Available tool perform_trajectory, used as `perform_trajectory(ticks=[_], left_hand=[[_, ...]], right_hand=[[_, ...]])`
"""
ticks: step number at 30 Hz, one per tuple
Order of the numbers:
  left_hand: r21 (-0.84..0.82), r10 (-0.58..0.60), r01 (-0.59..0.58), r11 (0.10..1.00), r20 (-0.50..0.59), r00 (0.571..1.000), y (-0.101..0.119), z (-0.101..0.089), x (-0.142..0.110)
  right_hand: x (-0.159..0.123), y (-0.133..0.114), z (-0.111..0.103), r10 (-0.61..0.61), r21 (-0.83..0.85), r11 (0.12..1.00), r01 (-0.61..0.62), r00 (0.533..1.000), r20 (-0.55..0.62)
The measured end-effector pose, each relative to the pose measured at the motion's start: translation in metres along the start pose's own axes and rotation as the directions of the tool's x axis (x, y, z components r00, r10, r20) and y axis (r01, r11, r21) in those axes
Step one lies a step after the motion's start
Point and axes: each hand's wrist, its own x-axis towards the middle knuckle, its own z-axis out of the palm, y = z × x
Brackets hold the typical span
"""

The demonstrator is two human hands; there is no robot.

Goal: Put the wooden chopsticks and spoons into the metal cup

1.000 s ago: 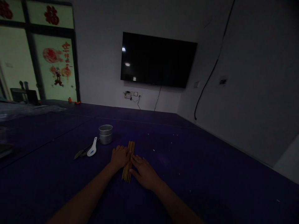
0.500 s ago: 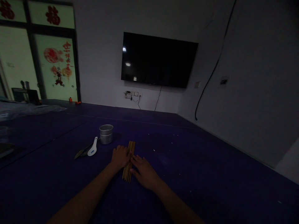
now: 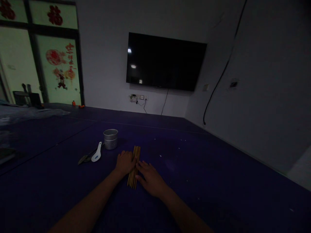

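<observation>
A bundle of brown chopsticks (image 3: 132, 180) lies lengthwise on the dark blue surface, between my two hands. On its left side, my left hand (image 3: 125, 163) has its fingers curled and its thumb laid over the sticks, gripping them. My right hand (image 3: 152, 180) rests at the right side with fingers stretched out, the fingertips touching the bundle. Left of my hands is a white soup spoon (image 3: 96, 156) with a blue mark, partly over darker utensils (image 3: 84, 159) whose kind is unclear. A silver metal cup (image 3: 110, 141) stands upright just behind the spoon.
Crumpled clear plastic (image 3: 36, 113) and a dark holder with handles (image 3: 26, 98) are at the far left. Small orange items (image 3: 81, 106) sit by the door. A black cable (image 3: 220, 79) hangs down the right wall; a TV (image 3: 165, 61) is mounted ahead.
The view has shifted very slightly. Both hands and the chopsticks stay in nearly the same position.
</observation>
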Motion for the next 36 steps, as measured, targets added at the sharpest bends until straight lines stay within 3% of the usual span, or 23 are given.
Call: perform_trajectory(ticks=[36], left_hand=[[0.03,-0.012,0.011,0.999,0.008,1.0,-0.002,-0.0031,0.0009]], right_hand=[[-0.0001,0.0041,0.001,-0.006,-0.004,1.0,0.006,1.0,-0.015]])
